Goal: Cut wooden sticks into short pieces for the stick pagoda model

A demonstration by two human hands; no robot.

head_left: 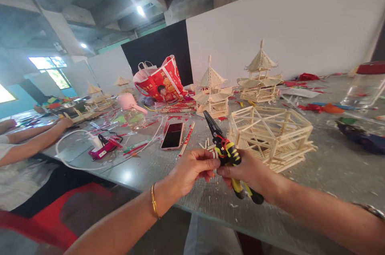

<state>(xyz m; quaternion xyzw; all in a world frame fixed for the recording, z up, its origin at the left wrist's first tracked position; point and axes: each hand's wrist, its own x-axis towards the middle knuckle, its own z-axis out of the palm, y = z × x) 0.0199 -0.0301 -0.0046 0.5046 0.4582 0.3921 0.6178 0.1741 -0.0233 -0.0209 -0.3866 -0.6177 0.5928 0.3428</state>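
A pair of pliers (226,151) with dark jaws and yellow-and-black handles is gripped in my right hand (245,171), its tip pointing up and away to the left. Beside the pliers, my left hand (199,165) has its fingers pinched together. A small pale bit shows at those fingertips, but I cannot make out what it is. Just beyond my right hand stands an open frame of thin wooden sticks (272,136), with crossed sticks over its top. Several short stick pieces (205,144) lie on the table near my left hand.
Two stick pagodas (210,96) (261,78) stand behind the frame. A phone (172,136), a purple power strip (104,148) with a white cable, a pink-lidded jug (131,112) and a red bag (162,80) occupy the left side. Farther left, another person's arms (45,136) rest at the table.
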